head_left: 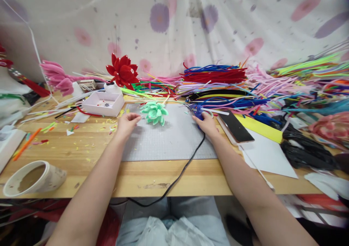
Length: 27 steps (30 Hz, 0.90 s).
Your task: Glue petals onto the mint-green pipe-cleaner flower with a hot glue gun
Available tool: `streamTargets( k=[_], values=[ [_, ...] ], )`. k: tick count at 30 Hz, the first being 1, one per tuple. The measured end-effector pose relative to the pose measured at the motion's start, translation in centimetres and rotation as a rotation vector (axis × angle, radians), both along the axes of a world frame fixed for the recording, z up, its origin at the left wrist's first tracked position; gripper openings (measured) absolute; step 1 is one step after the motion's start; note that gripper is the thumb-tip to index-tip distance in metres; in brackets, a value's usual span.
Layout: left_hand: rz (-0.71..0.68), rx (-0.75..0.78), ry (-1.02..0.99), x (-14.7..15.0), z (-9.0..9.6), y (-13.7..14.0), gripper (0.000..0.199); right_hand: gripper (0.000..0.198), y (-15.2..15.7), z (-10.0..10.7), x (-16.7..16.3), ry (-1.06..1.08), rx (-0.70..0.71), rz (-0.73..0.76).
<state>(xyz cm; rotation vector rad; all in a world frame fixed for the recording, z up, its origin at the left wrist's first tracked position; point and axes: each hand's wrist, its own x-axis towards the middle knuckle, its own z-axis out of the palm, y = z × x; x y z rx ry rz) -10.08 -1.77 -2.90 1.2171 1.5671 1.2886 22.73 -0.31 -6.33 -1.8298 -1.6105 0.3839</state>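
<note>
A mint-green flower made of fuzzy pipe-cleaner petals is over the grey cutting mat. Just left of it, my left hand has thumb and fingers pinched together, and I cannot make out what is between them. The fingertips come close to the flower's left petals; whether they touch is unclear. My right hand is wrapped round a blue hot glue gun at the mat's right side. A white glue stick sticks out of its back, and a black cord trails down over the table edge.
Behind the mat lie bundles of coloured pipe cleaners. A red flower rises above a white box. A phone and white paper lie right; a paper cup stands front left. Yellow scraps litter the wooden table.
</note>
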Motion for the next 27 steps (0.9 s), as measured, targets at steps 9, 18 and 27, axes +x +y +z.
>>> streamTargets(
  k=[9,18,27],
  values=[
    [-0.197,-0.250,-0.747,2.8,-0.2,-1.5,0.009,0.036,-0.3,0.1,-0.3,0.695,0.035,0.094],
    [-0.234,-0.301,-0.887,2.1,-0.8,-1.2,0.013,0.031,-2.7,3.6,-2.8,0.984,-0.159,0.525],
    [-0.278,-0.298,-0.827,1.8,-1.2,-1.3,0.007,0.034,-1.6,3.8,-7.0,0.888,-0.297,0.715]
  ],
)
